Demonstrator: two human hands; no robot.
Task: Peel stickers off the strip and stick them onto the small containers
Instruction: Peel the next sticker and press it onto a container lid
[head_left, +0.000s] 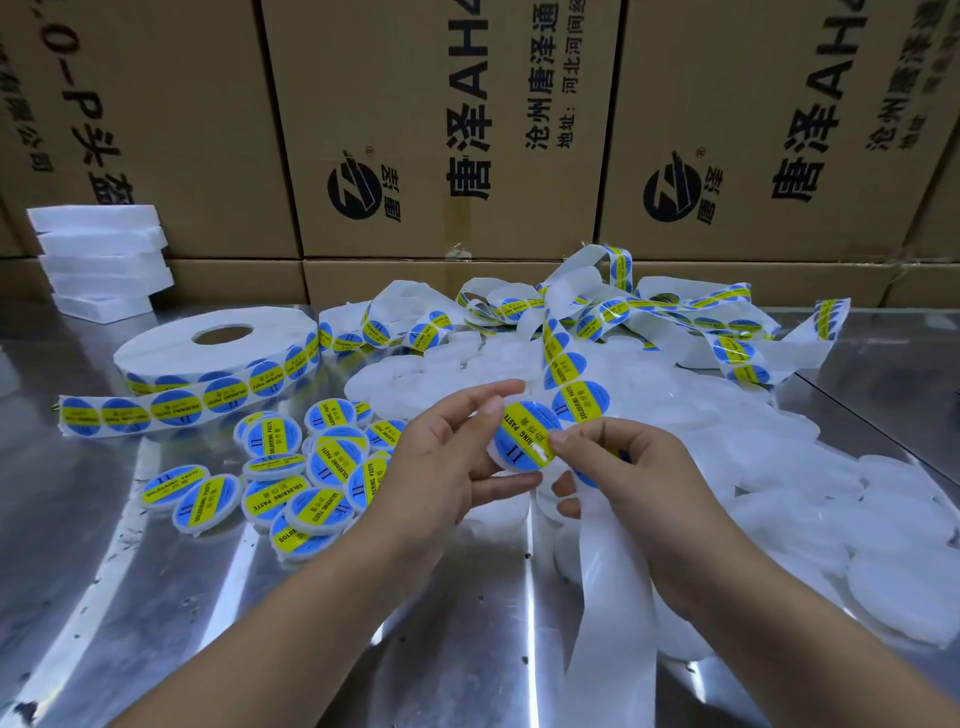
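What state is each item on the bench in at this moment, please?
Small white round container: held in left hand, being labelled.
Blue-and-yellow round sticker: on that container, right hand thumb at its edge.
White paper sticker strip: gripped by right hand, bare below.
White sticker roll: flat, partly unwound.
Labelled white containers: piled left, stickers on.
Plain white containers: heaped right, unlabelled.

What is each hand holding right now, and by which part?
The left hand grips the small white container by its left rim. The right hand pinches the sticker at its right edge, over the container; the backing strip runs under its fingers.
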